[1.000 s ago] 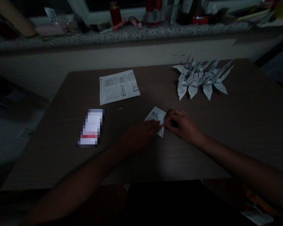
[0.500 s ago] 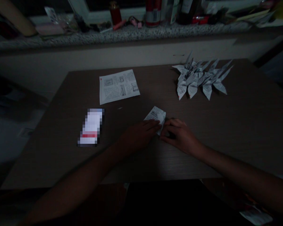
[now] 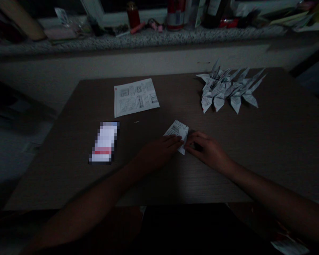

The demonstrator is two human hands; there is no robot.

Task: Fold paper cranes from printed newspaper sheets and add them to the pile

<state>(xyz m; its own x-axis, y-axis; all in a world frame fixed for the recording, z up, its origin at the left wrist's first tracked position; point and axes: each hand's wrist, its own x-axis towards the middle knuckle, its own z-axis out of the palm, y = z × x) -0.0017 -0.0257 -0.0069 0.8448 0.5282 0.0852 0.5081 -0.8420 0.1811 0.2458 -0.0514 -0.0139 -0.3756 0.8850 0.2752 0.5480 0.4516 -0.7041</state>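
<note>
A small folded piece of printed paper (image 3: 184, 132) lies on the table in front of me, its lower corner pointing toward me. My left hand (image 3: 162, 148) rests flat across its left part, fingers stretched out and pressing it down. At the paper's right edge, my right hand (image 3: 203, 147) has curled fingers, with thumb and fingertips brought together in a pinch at that edge. The exact contact of those fingertips is hard to see in the dim light. Part of the paper is hidden under my left fingers.
A flat printed sheet (image 3: 136, 97) lies at the back left, with a blurred phone (image 3: 105, 142) nearer me. Several folded paper pieces with pointed tips (image 3: 235, 88) stand clustered at the back right. Bottles and small items line the stone windowsill (image 3: 95, 41) behind the table (image 3: 69, 141).
My right thumb has drawn slightly away from the paper's lower corner, which now shows more. My left hand stays on the paper. The whole view has shifted a little.
</note>
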